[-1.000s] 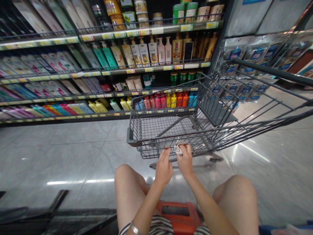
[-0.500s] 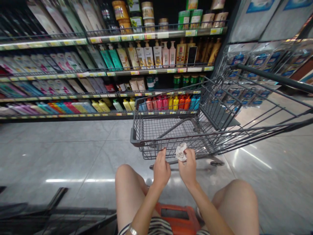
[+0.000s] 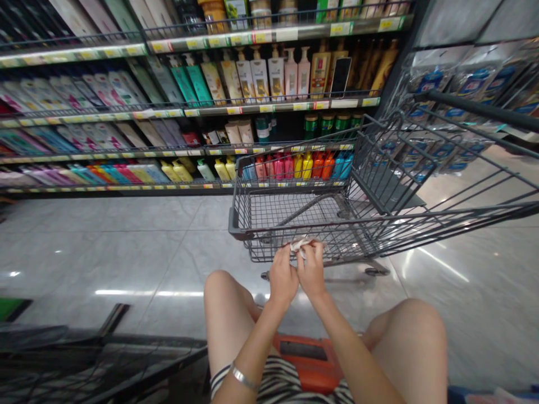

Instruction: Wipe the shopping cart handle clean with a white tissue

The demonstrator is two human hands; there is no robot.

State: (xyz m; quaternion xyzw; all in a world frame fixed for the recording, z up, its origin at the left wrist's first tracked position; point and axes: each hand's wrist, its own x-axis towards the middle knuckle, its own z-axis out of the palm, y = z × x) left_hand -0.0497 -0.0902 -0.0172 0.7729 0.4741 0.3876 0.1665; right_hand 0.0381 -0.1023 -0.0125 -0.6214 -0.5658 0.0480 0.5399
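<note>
A crumpled white cloth or tissue (image 3: pixel 300 244) is between my two hands, in front of the near side of the grey shopping cart (image 3: pixel 273 229). My right hand (image 3: pixel 311 270) has its fingers closed around the cloth from the right. My left hand (image 3: pixel 283 278) touches the cloth's left edge with its fingers bent together; its fingertips are partly hidden, so its hold is hard to tell. Both hands are close together, nearly touching at the thumbs, above the grey floor between my knees.
Behind the cart, shelves (image 3: pixel 219 109) hold rows of bottles and jars, with a phone-like dark object (image 3: pixel 340 77) among them. Packaged items (image 3: pixel 429 84) hang at the right. A red-orange stool (image 3: pixel 314 365) is beneath me. Dark metal racking (image 3: pixel 105 365) stands at the lower left.
My hands have come together; the left now meets the cloth that only the right held before. The cloth has moved slightly left and looks more stretched. The view has tilted slightly downward.
</note>
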